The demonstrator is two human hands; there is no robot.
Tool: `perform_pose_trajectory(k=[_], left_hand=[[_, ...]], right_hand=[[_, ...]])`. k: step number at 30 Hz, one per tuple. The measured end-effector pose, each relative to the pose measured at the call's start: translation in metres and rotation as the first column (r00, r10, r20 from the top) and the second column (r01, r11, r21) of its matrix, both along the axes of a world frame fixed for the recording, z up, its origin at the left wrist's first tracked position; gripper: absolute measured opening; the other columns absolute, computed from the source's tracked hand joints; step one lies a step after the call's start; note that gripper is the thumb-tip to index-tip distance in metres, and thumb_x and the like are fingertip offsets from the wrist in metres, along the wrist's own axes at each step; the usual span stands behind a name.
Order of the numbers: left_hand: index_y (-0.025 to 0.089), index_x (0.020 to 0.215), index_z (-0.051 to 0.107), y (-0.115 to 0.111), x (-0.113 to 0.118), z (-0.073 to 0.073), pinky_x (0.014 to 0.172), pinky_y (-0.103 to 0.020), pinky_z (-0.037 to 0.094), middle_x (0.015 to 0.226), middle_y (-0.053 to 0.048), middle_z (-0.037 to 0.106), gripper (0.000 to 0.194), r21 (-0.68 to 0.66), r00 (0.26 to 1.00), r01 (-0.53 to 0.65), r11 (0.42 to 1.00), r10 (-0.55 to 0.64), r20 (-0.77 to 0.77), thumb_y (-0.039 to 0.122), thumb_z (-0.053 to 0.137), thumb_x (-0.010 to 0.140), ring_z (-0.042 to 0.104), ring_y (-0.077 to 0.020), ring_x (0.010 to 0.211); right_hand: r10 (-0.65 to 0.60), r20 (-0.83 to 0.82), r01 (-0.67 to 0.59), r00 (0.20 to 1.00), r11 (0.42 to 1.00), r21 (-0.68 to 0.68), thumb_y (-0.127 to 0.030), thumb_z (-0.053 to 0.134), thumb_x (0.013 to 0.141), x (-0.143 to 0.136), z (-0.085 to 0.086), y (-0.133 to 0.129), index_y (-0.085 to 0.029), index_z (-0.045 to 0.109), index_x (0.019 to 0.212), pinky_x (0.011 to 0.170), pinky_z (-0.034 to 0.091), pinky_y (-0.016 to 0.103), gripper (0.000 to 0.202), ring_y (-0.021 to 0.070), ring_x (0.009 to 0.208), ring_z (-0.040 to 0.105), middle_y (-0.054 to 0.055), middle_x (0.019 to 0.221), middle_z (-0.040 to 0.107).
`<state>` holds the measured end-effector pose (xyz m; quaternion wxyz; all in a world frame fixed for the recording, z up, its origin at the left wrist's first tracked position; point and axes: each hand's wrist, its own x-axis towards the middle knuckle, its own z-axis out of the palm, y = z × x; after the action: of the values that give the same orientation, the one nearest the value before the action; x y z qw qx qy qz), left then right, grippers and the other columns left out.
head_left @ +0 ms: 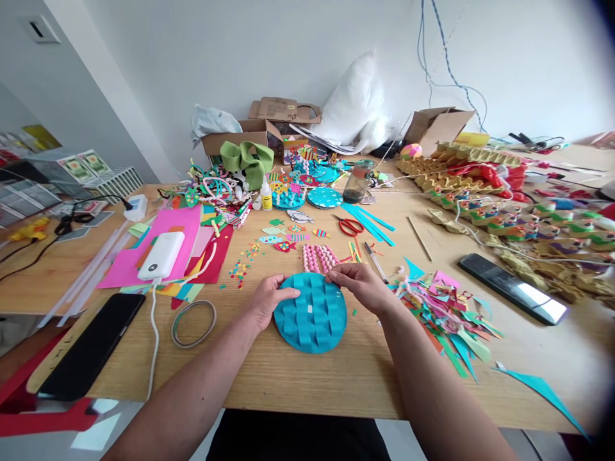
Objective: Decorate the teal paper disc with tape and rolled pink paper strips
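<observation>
A round blue paper disc [312, 314] with rows of raised, folded strips across it is in front of me, near the table's front edge. My left hand [269, 298] grips its left rim, the thumb lying on top. At the upper right rim, my right hand [358, 282] has its thumb and fingers pinched on the disc's edge; the fingertips are partly hidden. Just behind the disc are rows of pink twisted strips [318, 256]. Paper fish [284, 246] and small coloured paper dots [240, 272] lie farther back and to the left.
Red-handled scissors [349, 225], blue paper strips [369, 224] and a pen [376, 262] lie behind my right hand. Paper scraps [456, 320] and a phone [512, 288] are to the right. At left are a white power bank [162, 256], another phone [91, 346] and a coiled band [194, 324].
</observation>
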<state>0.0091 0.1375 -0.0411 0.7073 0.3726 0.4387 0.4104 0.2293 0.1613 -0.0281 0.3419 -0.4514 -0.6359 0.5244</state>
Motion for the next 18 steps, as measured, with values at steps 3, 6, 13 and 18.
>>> perform_pose_trajectory(k=[3, 6, 13, 18], left_hand=[[0.013, 0.084, 0.067, 0.0007, -0.0009, -0.0024, 0.069, -0.030, 0.049, 0.078, -0.004, 0.071, 0.031, 0.005, 0.999, 0.008, 1.000, -0.008, -0.047, 0.020, 0.076, 0.055, 0.064, -0.0184, 0.071], [0.014, 0.082, 0.065, 0.0003, -0.0012, -0.0041, 0.066, -0.027, 0.048, 0.075, -0.002, 0.070, 0.031, 0.021, 0.995, 0.021, 1.000, -0.019, -0.100, 0.019, 0.077, 0.053, 0.061, -0.0157, 0.068], [0.014, 0.084, 0.065, -0.0017, 0.0008, -0.0022, 0.064, -0.026, 0.048, 0.074, -0.001, 0.070, 0.036, 0.035, 0.993, 0.030, 0.999, -0.026, -0.118, 0.015, 0.077, 0.050, 0.061, -0.0144, 0.067], [0.013, 0.088, 0.065, 0.0045, -0.0021, -0.0028, 0.068, -0.028, 0.049, 0.079, -0.003, 0.071, 0.040, 0.052, 0.989, -0.105, 0.993, 0.110, -0.098, 0.015, 0.076, 0.049, 0.063, -0.0162, 0.070]], right_hand=[[0.022, 0.007, -0.022, 1.000, 1.000, -0.008, -0.053, 0.061, 0.077, -0.0001, 0.0001, -0.0002, -0.014, 0.070, 0.074, 0.059, 0.038, 0.026, 0.039, 0.0133, 0.062, 0.050, 0.002, 0.065, 0.062], [0.048, 0.003, -0.048, 0.999, 0.999, -0.015, -0.054, 0.062, 0.076, -0.0002, -0.0008, -0.0005, -0.014, 0.070, 0.075, 0.059, 0.038, 0.026, 0.041, 0.0135, 0.063, 0.050, 0.003, 0.066, 0.063], [0.015, 0.000, -0.015, 1.000, 0.999, 0.049, -0.052, 0.063, 0.077, -0.0047, 0.0031, -0.0027, -0.015, 0.070, 0.077, 0.060, 0.039, 0.027, 0.038, 0.0149, 0.067, 0.053, 0.003, 0.072, 0.063], [-0.235, -0.062, 0.241, 0.970, 0.902, 0.357, -0.043, 0.060, 0.083, -0.0049, 0.0079, -0.0054, -0.019, 0.069, 0.080, 0.072, 0.042, 0.030, 0.026, 0.0172, 0.080, 0.055, 0.004, 0.079, 0.061]])
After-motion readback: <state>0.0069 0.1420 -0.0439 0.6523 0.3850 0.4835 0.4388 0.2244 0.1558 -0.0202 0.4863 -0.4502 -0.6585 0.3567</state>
